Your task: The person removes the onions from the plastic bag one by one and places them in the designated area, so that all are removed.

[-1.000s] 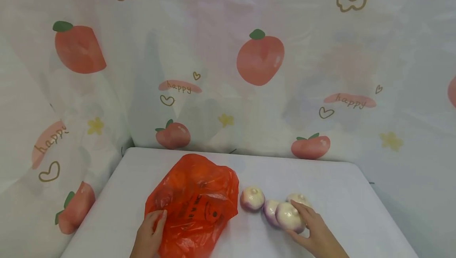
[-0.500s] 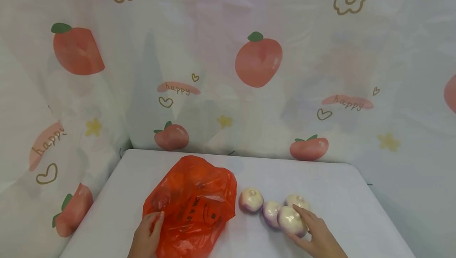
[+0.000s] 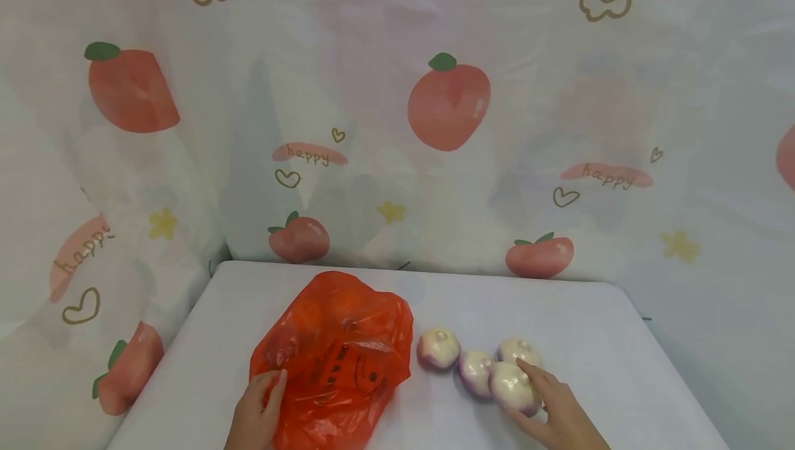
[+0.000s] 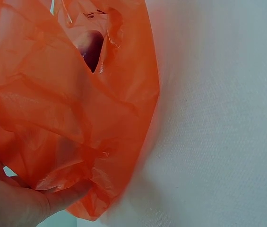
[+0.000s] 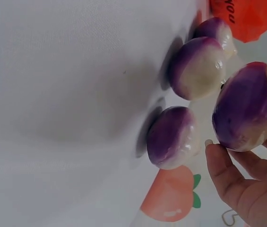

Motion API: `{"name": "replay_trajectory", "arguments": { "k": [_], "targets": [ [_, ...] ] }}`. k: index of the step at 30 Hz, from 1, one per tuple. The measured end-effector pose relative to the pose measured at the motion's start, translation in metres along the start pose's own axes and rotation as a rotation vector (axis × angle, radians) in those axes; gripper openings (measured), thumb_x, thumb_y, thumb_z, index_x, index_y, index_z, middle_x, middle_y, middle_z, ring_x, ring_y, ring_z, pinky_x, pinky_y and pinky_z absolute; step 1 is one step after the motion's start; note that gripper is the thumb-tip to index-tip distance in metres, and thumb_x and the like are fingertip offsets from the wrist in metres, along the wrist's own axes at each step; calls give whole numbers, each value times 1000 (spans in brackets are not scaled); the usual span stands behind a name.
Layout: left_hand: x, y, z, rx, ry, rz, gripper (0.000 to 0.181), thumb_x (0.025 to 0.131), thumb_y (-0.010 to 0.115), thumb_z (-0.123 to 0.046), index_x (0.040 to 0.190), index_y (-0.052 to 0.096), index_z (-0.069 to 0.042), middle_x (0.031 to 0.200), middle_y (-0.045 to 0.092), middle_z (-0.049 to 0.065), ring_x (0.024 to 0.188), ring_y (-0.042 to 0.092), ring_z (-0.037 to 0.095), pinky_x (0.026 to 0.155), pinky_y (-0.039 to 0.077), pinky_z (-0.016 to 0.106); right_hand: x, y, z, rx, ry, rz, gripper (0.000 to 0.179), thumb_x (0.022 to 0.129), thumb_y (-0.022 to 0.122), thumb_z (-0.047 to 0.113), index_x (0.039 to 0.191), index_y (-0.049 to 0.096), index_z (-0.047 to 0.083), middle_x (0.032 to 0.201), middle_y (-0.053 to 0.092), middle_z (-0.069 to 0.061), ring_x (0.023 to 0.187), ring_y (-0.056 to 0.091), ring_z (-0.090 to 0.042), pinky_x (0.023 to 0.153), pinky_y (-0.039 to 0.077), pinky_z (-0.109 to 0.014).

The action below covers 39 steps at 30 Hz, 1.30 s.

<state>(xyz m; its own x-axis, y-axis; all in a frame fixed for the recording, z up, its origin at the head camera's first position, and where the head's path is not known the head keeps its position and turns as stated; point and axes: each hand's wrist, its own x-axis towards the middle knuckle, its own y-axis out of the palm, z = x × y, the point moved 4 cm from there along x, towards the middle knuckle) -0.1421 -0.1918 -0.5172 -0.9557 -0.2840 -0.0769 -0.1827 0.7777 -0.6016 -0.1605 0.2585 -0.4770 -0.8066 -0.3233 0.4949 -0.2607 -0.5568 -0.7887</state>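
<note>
My left hand (image 3: 254, 408) grips the edge of a red plastic bag (image 3: 348, 395) lying on the left of the table. In the left wrist view the thumb presses the bag's film from outside, and a dark reddish round thing (image 4: 93, 47) shows through its opening. Orange round shapes show through the film in the head view. With my right hand (image 3: 562, 408) I hold a purple-and-white turnip (image 5: 246, 106) between thumb and fingers, raised off the table. Several similar turnips sit beside it: one nearest the bag (image 3: 438, 349), one in the middle (image 3: 475, 373), one behind (image 3: 518, 351).
A white-covered table (image 3: 577, 319) carries everything. Behind and to the left hangs a white curtain (image 3: 373, 56) printed with peaches, hearts and flowers, meeting the table's back edge.
The turnip in my right hand has shifted slightly right and toward me, showing more of the middle turnip. The left hand and bag stay nearly still.
</note>
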Motion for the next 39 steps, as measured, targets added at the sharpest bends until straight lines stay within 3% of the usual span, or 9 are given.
{"name": "replay_trajectory", "arguments": {
  "k": [4, 8, 12, 16, 23, 26, 33, 39],
  "targets": [
    [-1, -1, 1, -1, -12, -4, 68, 95, 36, -57, 118, 58, 3, 114, 55, 17, 99, 54, 32, 86, 47, 53, 0, 0, -2, -8, 53, 5, 73, 61, 88, 19, 123, 54, 1, 106, 59, -17, 81, 58, -26, 52, 44, -24],
    [-2, -1, 0, -12, -5, -1, 68, 96, 36, -57, 119, 57, 4, 115, 54, 17, 100, 54, 32, 86, 47, 53, -3, -1, -4, -61, 63, -46, 73, 56, 90, 19, 119, 57, 1, 101, 56, -17, 74, 54, -19, 51, 43, -24],
    [-3, -1, -2, -9, 3, -9, 68, 96, 36, -56, 119, 57, 4, 115, 54, 17, 103, 53, 34, 87, 46, 54, -4, -2, -7, -116, 48, -97, 74, 53, 90, 17, 117, 58, 1, 98, 54, -16, 72, 54, -19, 54, 48, -33],
    [-2, -1, -2, -13, 7, -15, 68, 96, 36, -56, 119, 57, 4, 116, 54, 17, 104, 52, 34, 89, 44, 54, -6, -1, -13, -140, 69, -86, 74, 54, 91, 20, 117, 58, 0, 97, 54, -16, 78, 58, -28, 61, 50, -46],
    [-2, -1, -1, -14, 10, -16, 63, 97, 38, -52, 120, 57, 3, 117, 54, 16, 105, 52, 33, 90, 44, 54, -9, 1, -18, -181, -36, -121, 74, 50, 91, 25, 112, 59, -3, 89, 56, -17, 69, 57, -27, 55, 48, -46],
    [-2, -1, -2, -9, 18, -12, 59, 99, 39, -49, 119, 57, 4, 117, 54, 17, 105, 52, 34, 89, 44, 54, -10, 2, -20, -178, 0, -92, 73, 51, 91, 26, 110, 60, -4, 87, 56, -17, 67, 56, -29, 55, 48, -47],
    [-2, 0, -2, -10, 8, 4, 63, 98, 37, -52, 120, 57, 3, 117, 54, 17, 103, 53, 33, 88, 45, 54, -15, 3, -25, -175, 215, 69, 69, 62, 86, 27, 115, 57, -6, 94, 56, -20, 73, 55, -35, 62, 48, -52],
    [-1, 1, -1, -8, 18, 2, 67, 96, 35, -56, 118, 58, 3, 116, 54, 16, 103, 53, 33, 88, 45, 54, -16, 5, -28, -157, 253, 186, 70, 64, 84, 27, 116, 55, -10, 97, 55, -23, 79, 55, -38, 67, 48, -54]
  ]
}}
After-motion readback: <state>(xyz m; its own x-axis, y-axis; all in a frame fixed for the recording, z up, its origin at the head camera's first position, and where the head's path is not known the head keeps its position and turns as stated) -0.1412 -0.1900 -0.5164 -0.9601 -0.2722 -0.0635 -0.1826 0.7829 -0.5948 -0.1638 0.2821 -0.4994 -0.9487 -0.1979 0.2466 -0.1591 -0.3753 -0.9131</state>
